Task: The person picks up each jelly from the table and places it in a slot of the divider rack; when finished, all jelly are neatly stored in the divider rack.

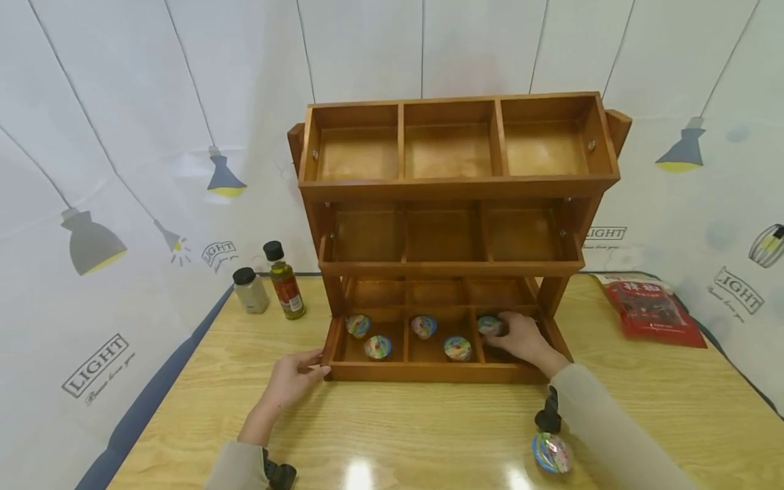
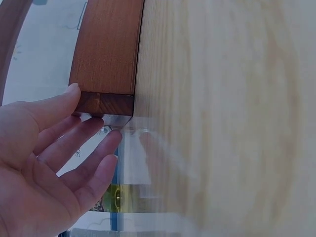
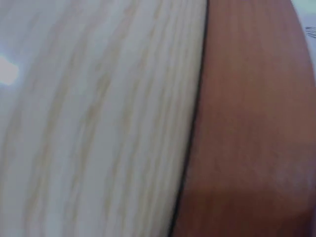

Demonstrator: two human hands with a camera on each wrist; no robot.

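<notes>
A brown wooden three-tier rack (image 1: 459,187) with divided trays stands on the table. My right hand (image 1: 524,338) reaches into the right compartment of its bottom tray and pinches a small jelly cup (image 1: 489,325); the right wrist view misses this hand. Two jelly cups (image 1: 378,348) lie in the left compartment, and two more cups (image 1: 457,348) are in the middle one. My left hand (image 1: 292,378) is at the tray's front left corner, thumb and fingertips touching the wood, fingers spread and loosely extended in the left wrist view.
Another jelly cup (image 1: 552,453) lies on the table near my right forearm. Left of the rack stand an oil bottle (image 1: 285,282) with a black cap and a small jar (image 1: 251,291). A red packet (image 1: 655,309) lies at the right, before the patterned curtain.
</notes>
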